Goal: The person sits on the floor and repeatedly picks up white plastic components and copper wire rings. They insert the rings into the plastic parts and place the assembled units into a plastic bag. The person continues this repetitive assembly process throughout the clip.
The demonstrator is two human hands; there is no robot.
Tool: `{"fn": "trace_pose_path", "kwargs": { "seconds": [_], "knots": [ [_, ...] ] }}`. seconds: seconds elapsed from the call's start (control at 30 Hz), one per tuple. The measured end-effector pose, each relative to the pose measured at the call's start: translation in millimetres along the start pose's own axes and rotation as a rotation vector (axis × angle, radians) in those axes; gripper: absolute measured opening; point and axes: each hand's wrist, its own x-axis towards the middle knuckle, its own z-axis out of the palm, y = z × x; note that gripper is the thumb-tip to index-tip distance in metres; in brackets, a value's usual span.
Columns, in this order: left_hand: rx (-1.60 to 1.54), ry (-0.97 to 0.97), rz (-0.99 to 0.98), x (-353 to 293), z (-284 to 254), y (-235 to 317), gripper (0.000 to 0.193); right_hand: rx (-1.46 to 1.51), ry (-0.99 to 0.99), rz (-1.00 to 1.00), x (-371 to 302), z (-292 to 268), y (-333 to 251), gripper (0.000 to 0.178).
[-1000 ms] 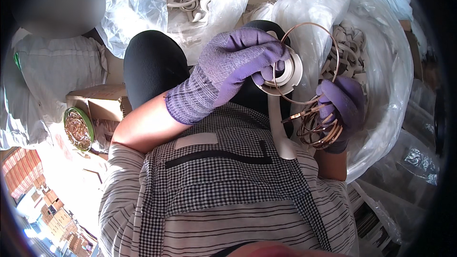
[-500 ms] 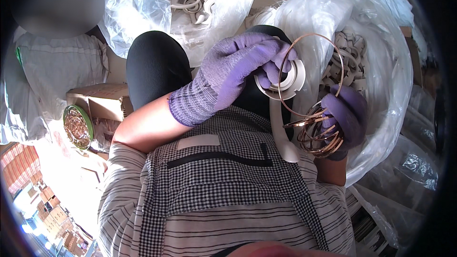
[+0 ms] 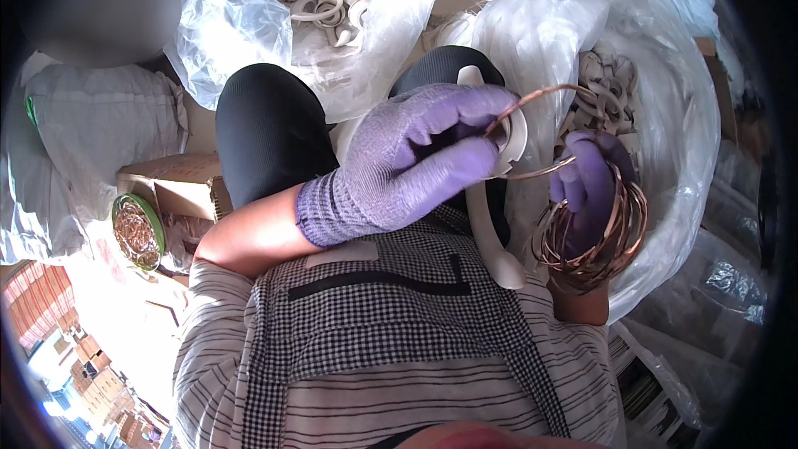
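Observation:
My left hand [image 3: 407, 154], in a purple knit glove, has thumb and fingers curled around the round collar of a cream plastic part [image 3: 500, 262], whose long curved arm hangs toward my apron. A thin copper-coloured metal hoop [image 3: 544, 93] runs from that collar across to my right hand. My right hand [image 3: 588, 175], also gloved, has its fingers closed on the hoop's near side. Several similar hoops hang in a bundle [image 3: 628, 241] around the right fingers and wrist. Part of the collar is hidden behind the left fingers.
Two clear plastic bags hold cream plastic parts: one bag [image 3: 399, 0] ahead, one bag [image 3: 673, 166] at right. At left are a cardboard box [image 3: 170, 175] and a green-rimmed round container [image 3: 158, 224] of copper-coloured pieces. My knees [image 3: 270, 129] stand between them.
The hoop has tilted from nearly upright to flatter and come against the plastic collar. My left fingers have parted more widely. The hoop bundle has shifted right and slid toward the right wrist.

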Motion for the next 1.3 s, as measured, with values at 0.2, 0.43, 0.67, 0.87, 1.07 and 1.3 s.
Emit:
{"fn": "trace_pose_path", "kwargs": {
  "seconds": [0.2,0.43,0.67,0.87,1.07,1.3],
  "knots": [
    [0.792,0.131,0.124,2,-6,0,0.036,-0.316,-0.210,-0.219,1,-1,25,0.018],
    [0.964,0.155,0.162,8,-8,-26,0.035,0.325,-0.095,0.016,-3,46,45,0.068],
    [0.971,0.155,0.257,21,-17,-37,0.029,-0.058,-0.200,-0.159,4,46,61,0.070],
    [0.838,0.047,0.116,20,-28,-33,0.035,-0.160,-0.266,-0.233,11,40,55,0.076],
    [0.686,-0.064,0.069,21,-41,-32,0.036,-0.193,-0.383,-0.203,18,31,51,0.083],
    [0.841,-0.013,0.194,21,-40,-38,0.032,-0.299,-0.272,-0.263,13,47,49,0.070]
  ]
}}
